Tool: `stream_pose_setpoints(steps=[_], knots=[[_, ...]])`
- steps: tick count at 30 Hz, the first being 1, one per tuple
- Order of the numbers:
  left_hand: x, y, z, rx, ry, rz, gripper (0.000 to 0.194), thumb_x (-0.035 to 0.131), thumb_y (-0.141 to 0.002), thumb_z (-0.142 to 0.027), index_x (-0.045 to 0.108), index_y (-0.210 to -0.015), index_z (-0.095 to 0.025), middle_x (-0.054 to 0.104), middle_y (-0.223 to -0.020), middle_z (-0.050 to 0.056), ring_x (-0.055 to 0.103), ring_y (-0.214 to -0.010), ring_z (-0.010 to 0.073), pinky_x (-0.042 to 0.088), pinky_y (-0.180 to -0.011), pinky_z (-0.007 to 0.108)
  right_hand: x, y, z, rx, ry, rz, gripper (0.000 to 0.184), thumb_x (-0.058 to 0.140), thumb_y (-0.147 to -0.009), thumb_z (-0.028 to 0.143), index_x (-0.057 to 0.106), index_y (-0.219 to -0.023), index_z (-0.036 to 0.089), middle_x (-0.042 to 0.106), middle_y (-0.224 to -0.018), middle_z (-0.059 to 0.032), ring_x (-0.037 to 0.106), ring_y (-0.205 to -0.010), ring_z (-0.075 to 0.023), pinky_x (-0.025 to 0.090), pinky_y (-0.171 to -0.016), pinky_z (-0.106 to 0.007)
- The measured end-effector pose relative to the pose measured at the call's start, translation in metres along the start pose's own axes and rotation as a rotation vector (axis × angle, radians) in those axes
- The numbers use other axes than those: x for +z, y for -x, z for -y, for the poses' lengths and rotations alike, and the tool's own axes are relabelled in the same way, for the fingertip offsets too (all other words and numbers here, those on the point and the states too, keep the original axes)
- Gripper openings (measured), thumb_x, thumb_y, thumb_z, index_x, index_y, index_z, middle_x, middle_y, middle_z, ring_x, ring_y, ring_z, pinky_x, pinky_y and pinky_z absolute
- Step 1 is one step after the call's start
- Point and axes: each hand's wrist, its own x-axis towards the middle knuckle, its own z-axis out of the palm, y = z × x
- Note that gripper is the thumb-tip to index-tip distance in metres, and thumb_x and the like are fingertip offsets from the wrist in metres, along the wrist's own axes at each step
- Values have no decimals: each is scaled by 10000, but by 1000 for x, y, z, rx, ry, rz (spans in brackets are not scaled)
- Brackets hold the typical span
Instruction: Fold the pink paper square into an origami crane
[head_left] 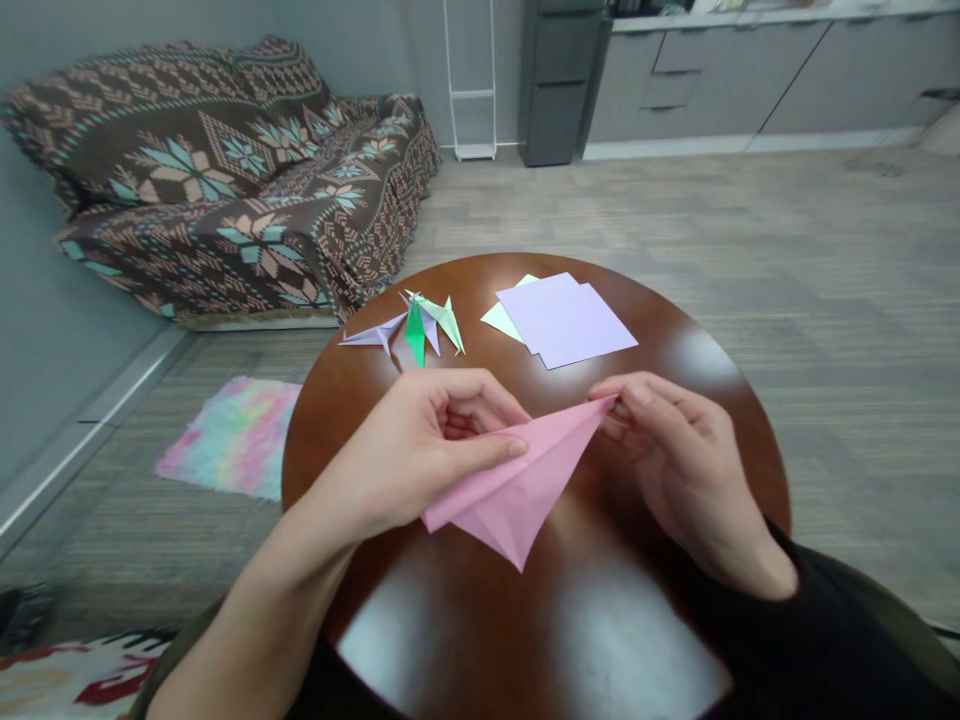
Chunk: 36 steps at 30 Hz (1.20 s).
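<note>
A folded pink paper point(517, 490), shaped like a pointed triangle, hangs just above the round brown table point(697, 370). My left hand point(420, 445) pinches its left part, thumb on top and fingers curled beneath. My right hand point(675, 440) pinches the paper's far right tip between thumb and forefinger. Behind my hands lie several finished folded paper figures point(416, 325) in lilac and green. A small stack of flat lilac sheets point(566, 318) with a pale green sheet under it lies at the table's far side.
A sofa point(225, 170) under a patterned throw stands at the back left. A pastel fluffy mat point(232, 435) lies on the floor left of the table. Grey cabinets point(750, 75) line the far wall.
</note>
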Motion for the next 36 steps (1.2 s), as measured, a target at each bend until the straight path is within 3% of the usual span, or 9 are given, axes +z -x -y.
stream_pose_setpoints(steps=[3,6,12,18,22,28,33,36], knots=[[1,0,0,5,1,2,116,802,-802,-265,774,-858,-168,744,-698,8,671,-627,129,490,-541,190,1,3,1,55,69,151,39,807,-895,291,819,-898,255,752,-854,-1,642,-786,-142,512,-732,-239],[2,1,-1,6,3,19,122,805,-805,-271,778,-862,-167,749,-712,12,669,-641,130,494,-558,193,2,5,3,93,108,214,50,807,-897,282,815,-867,244,762,-832,-2,652,-781,-142,507,-717,-237],[1,2,0,2,1,33,121,798,-814,-273,774,-862,-164,759,-733,19,667,-656,127,488,-563,189,2,3,1,94,139,179,111,836,-868,289,790,-786,230,736,-778,5,628,-735,-131,485,-677,-239],[-9,-2,4,2,-52,70,133,790,-802,-277,763,-863,-161,763,-754,28,683,-668,144,496,-566,203,-3,-2,3,-48,289,30,93,834,-861,308,786,-805,250,741,-752,6,635,-671,-138,489,-618,-248],[-17,-6,10,16,-99,114,127,786,-810,-274,765,-858,-159,756,-745,24,670,-657,137,477,-567,198,-9,-8,10,-134,414,120,83,855,-828,284,783,-808,250,768,-796,-5,678,-706,-155,525,-636,-250],[-24,-6,13,24,-167,164,141,770,-836,-303,775,-858,-164,779,-800,38,681,-702,151,485,-597,214,-16,-13,16,-80,449,250,140,881,-794,304,771,-763,223,790,-810,-31,721,-749,-183,574,-694,-270],[-23,-6,12,20,-181,162,120,756,-839,-278,773,-854,-160,777,-800,37,675,-702,151,485,-600,218,-15,-13,15,-82,457,211,129,882,-789,280,767,-779,222,765,-760,-21,688,-670,-159,538,-608,-245],[-19,-7,10,27,-152,136,101,760,-829,-249,768,-859,-153,766,-780,31,664,-682,140,477,-588,208,-13,-12,10,-61,361,139,113,865,-816,258,764,-855,227,750,-765,-9,691,-688,-145,541,-643,-230]])
